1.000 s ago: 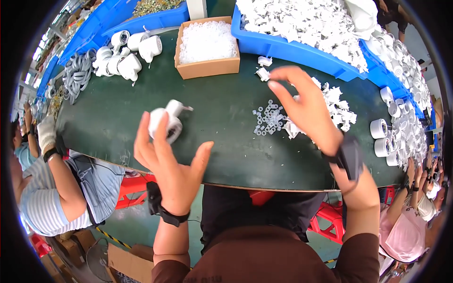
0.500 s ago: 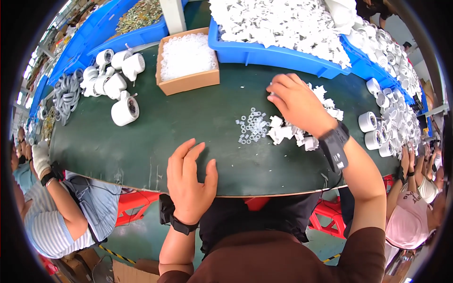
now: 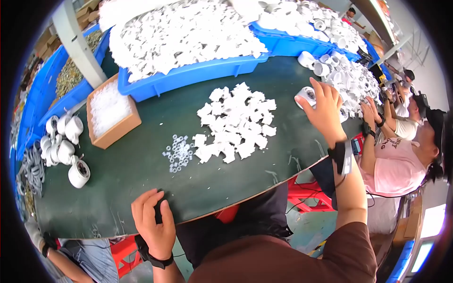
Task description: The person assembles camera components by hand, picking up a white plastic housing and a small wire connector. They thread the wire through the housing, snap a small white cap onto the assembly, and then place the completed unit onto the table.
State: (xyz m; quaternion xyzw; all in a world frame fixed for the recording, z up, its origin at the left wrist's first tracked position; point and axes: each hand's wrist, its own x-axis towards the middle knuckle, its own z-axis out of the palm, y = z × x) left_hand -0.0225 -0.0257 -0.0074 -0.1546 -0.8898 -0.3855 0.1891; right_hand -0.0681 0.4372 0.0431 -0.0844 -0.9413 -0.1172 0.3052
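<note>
My right hand (image 3: pixel 324 109) reaches over a white round housing (image 3: pixel 307 95) at the right of the table, thumb and fingers apart on either side of it. I cannot make out a firm grip. My left hand (image 3: pixel 154 224) hovers at the front table edge, fingers loosely spread and nothing in them. Between the hands lies a pile of small white angular plastic pieces (image 3: pixel 236 120). Beside it, to the left, are several small clear rings (image 3: pixel 178 153). A heap of white round parts (image 3: pixel 347 78) spreads just beyond my right hand.
A blue bin (image 3: pixel 198 70) of white pieces stands at the back, next to a cardboard box (image 3: pixel 115 127) of translucent parts. At left are white housings (image 3: pixel 63 141) and grey rings (image 3: pixel 33 167). A co-worker in a pink shirt (image 3: pixel 394 165) sits close at right.
My right hand has moved right, from above the white pieces to the round housing. The view has swung right, uncovering the whole pile. My left hand remains empty near the table edge.
</note>
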